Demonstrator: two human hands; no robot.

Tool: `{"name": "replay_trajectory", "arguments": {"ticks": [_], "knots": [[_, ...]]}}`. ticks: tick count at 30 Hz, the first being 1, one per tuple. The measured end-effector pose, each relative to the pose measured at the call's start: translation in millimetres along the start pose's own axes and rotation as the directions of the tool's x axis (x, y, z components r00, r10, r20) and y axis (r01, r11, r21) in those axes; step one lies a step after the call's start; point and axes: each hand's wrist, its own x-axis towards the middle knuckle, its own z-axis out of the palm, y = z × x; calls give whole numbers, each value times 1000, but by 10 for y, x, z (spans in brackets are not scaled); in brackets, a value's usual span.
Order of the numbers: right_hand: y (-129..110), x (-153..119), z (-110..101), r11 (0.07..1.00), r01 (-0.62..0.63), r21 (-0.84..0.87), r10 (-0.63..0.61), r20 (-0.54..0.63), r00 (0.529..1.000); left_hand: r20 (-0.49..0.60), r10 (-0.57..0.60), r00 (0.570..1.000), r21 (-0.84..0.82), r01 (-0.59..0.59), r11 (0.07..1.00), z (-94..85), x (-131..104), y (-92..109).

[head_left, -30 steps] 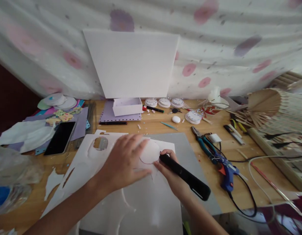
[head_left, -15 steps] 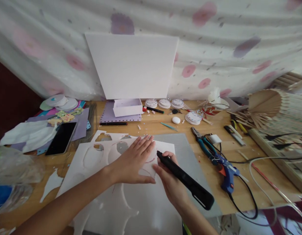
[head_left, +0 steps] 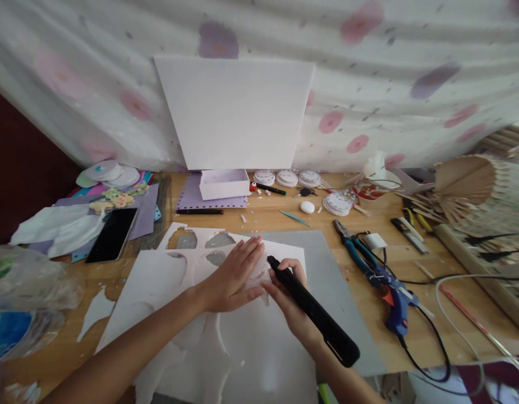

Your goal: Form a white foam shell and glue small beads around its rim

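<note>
My left hand (head_left: 236, 275) lies with fingers stretched out on a thin white sheet (head_left: 187, 269) that has several rounded holes cut in it. Reddish marks show on the sheet beside my fingertips. In my right hand (head_left: 295, 308) is a thick black pen-shaped tool (head_left: 316, 311), its tip pointing away from me at the edge of the marked part. Whether that tip touches the sheet I cannot tell. More white sheet (head_left: 267, 353) spreads under both hands, over a grey mat (head_left: 339, 297).
To the right lie pliers (head_left: 352, 247), a blue glue gun (head_left: 398, 303) with its cables, and a utility knife (head_left: 409, 235). A phone (head_left: 111, 235) and a plastic bag (head_left: 32, 280) are on the left. Behind stand a white box (head_left: 224, 188) and an upright white board (head_left: 238, 112).
My left hand has drawn its thumb upward and in toward the right fingers. The black tool's back end has swung slightly left and down. The whole view has shifted a little.
</note>
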Motion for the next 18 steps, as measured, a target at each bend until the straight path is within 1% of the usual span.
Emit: {"name": "replay_trajectory", "arguments": {"ticks": [2,6,10,12,15,16,18], "knots": [[-9,17,-17,1000,20,-7,-19,31,999,-3,-1,1000,2,1,1000,-37,17,-8],[-35,38,-52,1000,19,-16,-18,68,998,-11,-13,1000,20,13,1000,-174,97,-42],[-46,72,-98,988,22,-151,-10,83,997,17,-46,999,33,45,998,-259,190,-90],[-46,102,-125,980,18,-199,-8,53,999,48,-76,996,29,75,997,-266,216,-104],[-70,141,-161,990,-26,-138,22,-29,999,89,-116,989,14,116,993,-254,230,-102],[-86,147,-167,993,-58,-100,55,-38,998,97,-124,988,11,124,992,-248,233,-97],[-124,145,-162,991,-132,-37,132,-15,991,107,-132,985,20,130,991,-235,242,-83]]}}
